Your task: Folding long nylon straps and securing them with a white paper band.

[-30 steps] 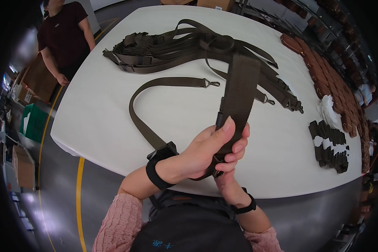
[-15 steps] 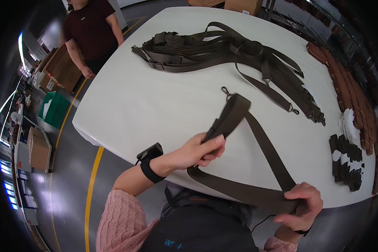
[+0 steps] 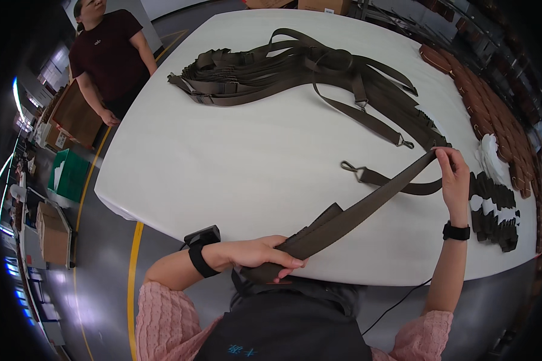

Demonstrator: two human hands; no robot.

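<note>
A dark olive webbing strap [image 3: 367,201] runs taut on a slant between my two hands above the near part of the white table [image 3: 223,162]. My left hand [image 3: 262,253] is closed round its folded lower end, close to the table's near edge. Higher up on the right, my right hand [image 3: 454,165] pinches the strap where it turns back. From there a loose length curves left and ends in a metal snap hook [image 3: 352,168], pointing left. The part inside my left fist is hidden.
Across the far side of the table lies a long bundle of similar straps [image 3: 259,78], some with hooks. At the right are brown padded pieces [image 3: 488,114], white bundles [image 3: 489,153] and short dark strap pieces [image 3: 494,213]. A person [image 3: 111,60] stands beyond the table's left edge.
My right hand has risen from the near edge to the right side, pulling the strap taut. My left hand has moved down and slightly left. The snap hook now lies farther right and lower.
</note>
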